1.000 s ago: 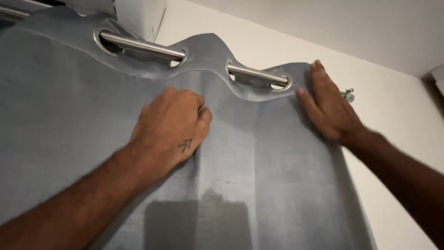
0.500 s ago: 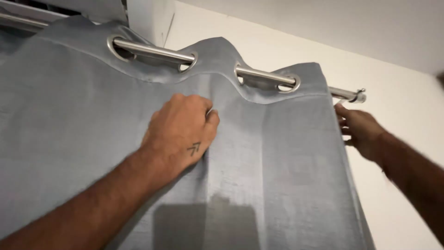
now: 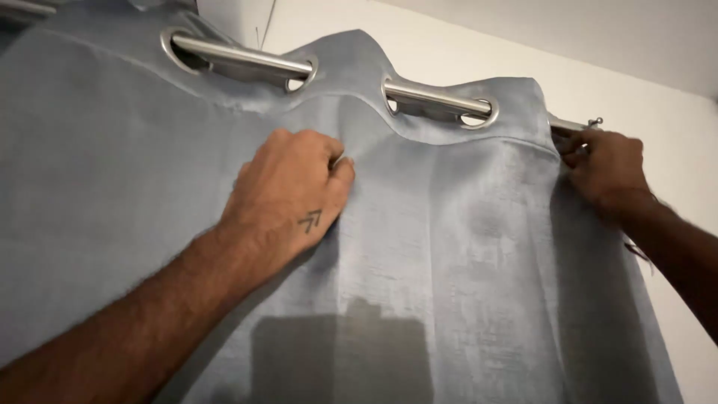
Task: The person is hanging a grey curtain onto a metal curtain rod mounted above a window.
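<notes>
A: Where are the hands?

B: The left hand [image 3: 288,187] is closed, fingers pinching a fold of the grey curtain [image 3: 441,247] just below its top hem. The right hand [image 3: 606,168], at 3 o'clock from it, grips the curtain's outer edge beside the rod's tip.

A: How best to handle it?

B: I'd keep both grips near the hem, so the cloth spreads evenly along the metal rod [image 3: 437,99].

A: Anything in the way?

B: The eyelet rings [image 3: 479,120] at 12 o'clock and the white wall [image 3: 673,135] close behind.
</notes>
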